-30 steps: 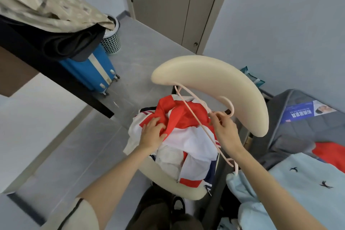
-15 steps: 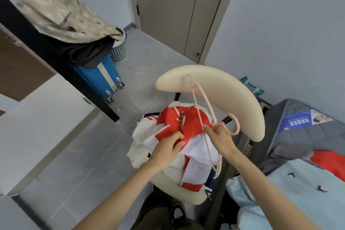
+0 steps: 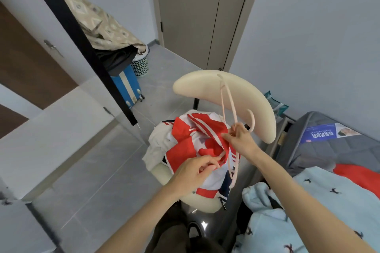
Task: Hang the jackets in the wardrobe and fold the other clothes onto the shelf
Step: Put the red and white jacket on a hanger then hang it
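With right hand (image 3: pixel 240 140) pinching the pink hanger (image 3: pixel 230 104) and left hand (image 3: pixel 192 172) pinching the red-and-white jacket (image 3: pixel 197 136), a snagged hanger arm could drag the jacket off the chair (image 3: pixel 205 84).

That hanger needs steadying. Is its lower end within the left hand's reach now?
Probably yes: the left hand pinches the red and white jacket right beside the lower end of the pink hanger, nothing between them, though it must release the cloth first.
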Tool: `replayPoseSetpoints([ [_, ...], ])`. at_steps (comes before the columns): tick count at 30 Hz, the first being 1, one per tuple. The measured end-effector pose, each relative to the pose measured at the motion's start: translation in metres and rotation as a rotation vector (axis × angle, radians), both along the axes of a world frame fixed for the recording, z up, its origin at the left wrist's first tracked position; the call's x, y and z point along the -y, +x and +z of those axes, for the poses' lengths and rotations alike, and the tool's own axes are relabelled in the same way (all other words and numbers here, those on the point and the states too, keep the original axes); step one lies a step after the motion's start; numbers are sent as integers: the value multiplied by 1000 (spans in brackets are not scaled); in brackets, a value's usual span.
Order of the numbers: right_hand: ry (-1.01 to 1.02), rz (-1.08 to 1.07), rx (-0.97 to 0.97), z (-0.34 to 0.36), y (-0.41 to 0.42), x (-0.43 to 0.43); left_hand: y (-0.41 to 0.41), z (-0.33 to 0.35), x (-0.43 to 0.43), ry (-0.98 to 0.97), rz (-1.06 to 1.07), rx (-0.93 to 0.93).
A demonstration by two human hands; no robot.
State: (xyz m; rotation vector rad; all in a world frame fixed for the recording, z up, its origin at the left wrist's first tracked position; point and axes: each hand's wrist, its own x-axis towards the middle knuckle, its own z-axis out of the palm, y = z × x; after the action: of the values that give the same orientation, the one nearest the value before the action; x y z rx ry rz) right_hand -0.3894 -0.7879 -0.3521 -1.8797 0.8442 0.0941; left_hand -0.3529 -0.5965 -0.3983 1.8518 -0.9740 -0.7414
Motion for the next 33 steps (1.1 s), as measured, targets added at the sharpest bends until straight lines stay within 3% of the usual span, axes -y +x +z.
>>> replayPoseSetpoints([
  [3,-147,89,47,39,-14,4,-11,14,-4,-7,60,62],
  [11,-192,231,295,159,-38,-8,-9,77,-14,-93,344,191],
  [20,-210,253,639,253,-23,-69,10,154,-67,47,1,310],
  [27,-45,173,788,306,-12,-127,9,165,-149,196,22,411],
  [33,-50,157,796,323,-7,-160,19,174,-186,-30,264,362],
])
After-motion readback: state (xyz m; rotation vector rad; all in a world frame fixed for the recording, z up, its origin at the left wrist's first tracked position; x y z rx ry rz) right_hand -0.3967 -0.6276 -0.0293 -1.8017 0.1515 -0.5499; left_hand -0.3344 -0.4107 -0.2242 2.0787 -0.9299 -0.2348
